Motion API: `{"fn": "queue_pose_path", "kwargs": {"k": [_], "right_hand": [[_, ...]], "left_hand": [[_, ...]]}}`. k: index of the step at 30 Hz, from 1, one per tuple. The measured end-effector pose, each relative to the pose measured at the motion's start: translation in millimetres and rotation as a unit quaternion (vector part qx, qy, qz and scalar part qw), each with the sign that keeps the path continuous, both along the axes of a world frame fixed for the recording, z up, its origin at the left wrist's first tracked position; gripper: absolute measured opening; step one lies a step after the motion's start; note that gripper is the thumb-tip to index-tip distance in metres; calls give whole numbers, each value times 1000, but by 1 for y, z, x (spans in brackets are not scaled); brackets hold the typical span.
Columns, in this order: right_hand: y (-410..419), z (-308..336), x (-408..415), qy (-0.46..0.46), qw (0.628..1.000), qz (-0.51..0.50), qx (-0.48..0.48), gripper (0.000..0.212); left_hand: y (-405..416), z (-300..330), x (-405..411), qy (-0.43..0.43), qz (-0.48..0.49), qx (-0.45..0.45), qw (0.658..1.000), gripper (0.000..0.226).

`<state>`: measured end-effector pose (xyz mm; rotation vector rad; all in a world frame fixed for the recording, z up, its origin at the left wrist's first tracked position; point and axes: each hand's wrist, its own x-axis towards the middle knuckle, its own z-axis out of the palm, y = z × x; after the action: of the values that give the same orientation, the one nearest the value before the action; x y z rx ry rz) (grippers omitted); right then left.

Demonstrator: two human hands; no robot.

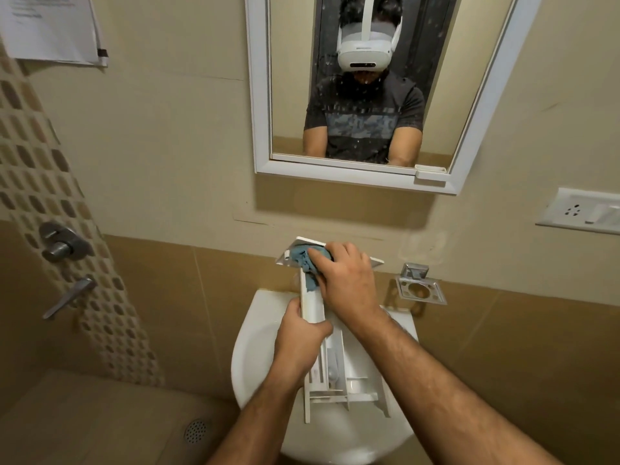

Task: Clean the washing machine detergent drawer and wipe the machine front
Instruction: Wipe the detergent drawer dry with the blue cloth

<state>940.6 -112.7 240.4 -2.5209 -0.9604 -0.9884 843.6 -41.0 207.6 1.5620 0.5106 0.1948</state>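
Note:
A white plastic detergent drawer (pixel 339 377) is held lengthwise over a white washbasin (pixel 255 333), its front panel pointing away toward the wall. My left hand (pixel 300 340) grips the drawer's left side wall near the middle. My right hand (pixel 345 280) presses a crumpled blue cloth (pixel 303 263) against the far end of the drawer, just behind the front panel. The drawer's near compartments lie open and visible; my right hand hides part of the far end. The washing machine is out of view.
A mirror (pixel 362 95) hangs on the wall above the basin. A metal soap holder (pixel 419 290) sits right of the basin, a power socket (pixel 583 211) further right. Shower valves (pixel 62 245) and a lever (pixel 68 297) are on the left wall; a floor drain (pixel 195 430) lies below.

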Motion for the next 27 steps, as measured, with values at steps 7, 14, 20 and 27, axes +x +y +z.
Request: {"fn": "queue_pose_path", "kwargs": {"k": [7,14,20,27], "right_hand": [[-34,-6,16,67,992,-100,-35,32],[-8,2,-3,49,998,0,35,19],[-5,-2,-3,16,997,69,35,26],[-44,-9,23,73,997,-8,-1,32]], "left_hand": [[8,1,-7,5,33,-1,999,53],[-11,0,-4,-2,-15,-9,1000,50],[-11,0,-3,-9,1,-8,1000,46],[-2,-2,-5,-14,40,-11,999,50]]}}
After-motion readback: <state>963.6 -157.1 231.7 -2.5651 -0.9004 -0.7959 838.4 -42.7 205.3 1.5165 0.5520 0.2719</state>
